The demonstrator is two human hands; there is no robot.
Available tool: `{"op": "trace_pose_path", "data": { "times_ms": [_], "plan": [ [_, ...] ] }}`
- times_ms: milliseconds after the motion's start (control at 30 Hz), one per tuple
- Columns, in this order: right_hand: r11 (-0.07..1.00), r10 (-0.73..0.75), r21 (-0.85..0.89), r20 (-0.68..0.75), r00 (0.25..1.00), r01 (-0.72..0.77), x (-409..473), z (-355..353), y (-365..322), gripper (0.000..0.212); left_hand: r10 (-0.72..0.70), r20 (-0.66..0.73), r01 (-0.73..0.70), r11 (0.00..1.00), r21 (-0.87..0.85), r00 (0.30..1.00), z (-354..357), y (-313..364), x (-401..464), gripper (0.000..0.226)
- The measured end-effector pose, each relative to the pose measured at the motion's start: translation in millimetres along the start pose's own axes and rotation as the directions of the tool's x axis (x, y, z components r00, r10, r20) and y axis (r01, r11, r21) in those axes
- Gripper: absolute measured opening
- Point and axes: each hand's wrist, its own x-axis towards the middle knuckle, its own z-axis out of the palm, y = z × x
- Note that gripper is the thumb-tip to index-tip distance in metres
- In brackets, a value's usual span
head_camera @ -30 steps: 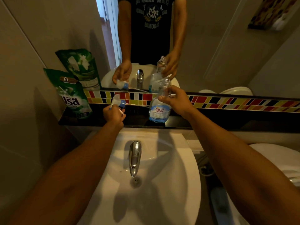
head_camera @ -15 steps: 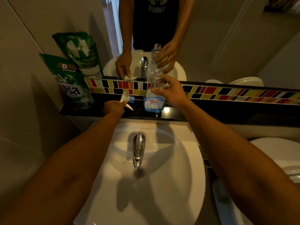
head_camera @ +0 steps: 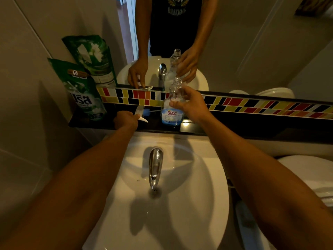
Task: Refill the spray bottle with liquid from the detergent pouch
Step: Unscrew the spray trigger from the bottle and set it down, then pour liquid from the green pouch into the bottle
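A clear spray bottle [head_camera: 171, 112] with a blue label stands uncapped on the black shelf [head_camera: 234, 130] above the sink, with a little blue liquid at its bottom. My right hand [head_camera: 191, 105] grips its upper body from the right. My left hand [head_camera: 126, 120] rests on the shelf to the bottle's left and holds the white and blue spray head [head_camera: 142, 114], which lies low on the shelf with its trigger pointing right. A green detergent pouch [head_camera: 81, 92] leans upright against the wall at the shelf's left end.
A white sink [head_camera: 189, 204] with a chrome tap [head_camera: 155, 165] lies below the shelf. The mirror behind repeats the pouch, bottle and hands above a strip of coloured tiles [head_camera: 252, 105]. A white toilet [head_camera: 310, 174] stands at the right.
My left hand has lowered the spray head from mid-air down onto the shelf. My right hand stays on the bottle, which remains upright. The camera has tilted slightly.
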Motion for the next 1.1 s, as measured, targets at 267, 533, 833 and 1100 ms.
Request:
{"op": "trace_pose_path", "data": {
  "times_ms": [267,533,833,1100],
  "plan": [
    [0.999,0.044,-0.004,-0.05,0.998,-0.044,-21.8,-9.9,0.5,0.08,0.5,0.001,-0.426,0.737,0.525,0.866,-32.5,1.7,-36.3,0.049],
    [0.887,0.011,-0.455,-0.152,0.988,-0.08,-66.9,-14.7,9.9,0.082,0.58,0.072,-0.464,0.565,0.682,0.812,-72.8,5.8,-87.4,0.07],
    [0.843,-0.194,-0.528,-0.116,0.974,0.105,-99.4,23.6,-18.2,0.07,0.6,0.001,-0.443,0.59,0.675,0.8,-135.8,8.7,-135.5,0.063],
    [0.868,-0.264,-0.442,-0.023,0.964,0.227,-89.0,92.4,-63.1,0.049,0.555,-0.066,-0.443,0.724,0.528,0.829,-203.3,3.9,-104.4,0.048]
  ]
}}
